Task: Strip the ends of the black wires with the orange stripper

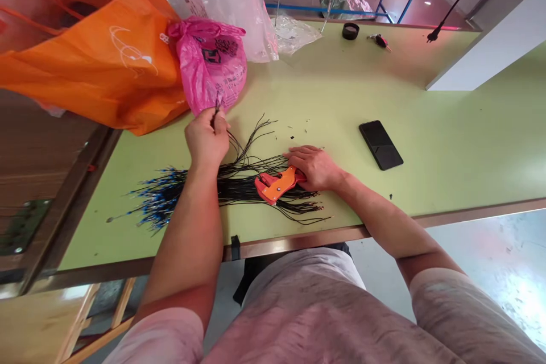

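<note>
**Q:** How was the left hand [207,139] set?

**A:** It was closed in a pinch, palm turned away from the camera. A thin black wire [218,106] was gripped between thumb and fingers, and its tip was seen against the lower edge of a pink plastic bag [211,62].

**Q:** How was the right hand [315,168] set?

**A:** It was laid palm down and open, with the fingers extended over the wires. The heel of the hand was not raised. No closed grip was shown on the orange wire stripper [277,185], although the tool's handle was covered by the fingers' base.

**Q:** Where was the wiring located?

**A:** A bundle of black wires [243,185] was spread across a pale green table [447,165], between the two hands and close to the near edge. Blue-tipped ends [157,199] were fanned out toward the left, and loose strands were curved up toward the pinching hand. The stripper was placed on top of the bundle.

**Q:** Which other items were present?

**A:** An orange tote bag [98,62] was positioned beside the pink bag, and a clear plastic bag [217,0] was placed behind it. A smartphone [381,145] was set face up to the right of the right hand. A black cap [350,30] and keys [379,41] were located near the far edge.
</note>
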